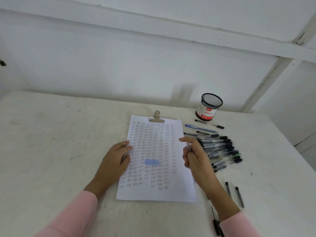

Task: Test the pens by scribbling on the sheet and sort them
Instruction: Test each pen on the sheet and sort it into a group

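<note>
The sheet [154, 194] is best pinned by the flat left hand [114, 159] while the pen [188, 145] (pinched by the right hand [196, 159]) is scribbled.

The red-and-white label on the mesh pen cup [209, 107] reads "Ball Pens"; the small logo above it is too blurred to read.

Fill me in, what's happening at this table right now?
A person is testing pens. The left hand rests on the left edge of the sheet. The right hand holds a pen at the sheet's right edge, blurred. The sheet, clamped at the top by a clip, is nearly full of scribble marks. A pile of pens lies to its right, with a mesh cup behind.
</note>
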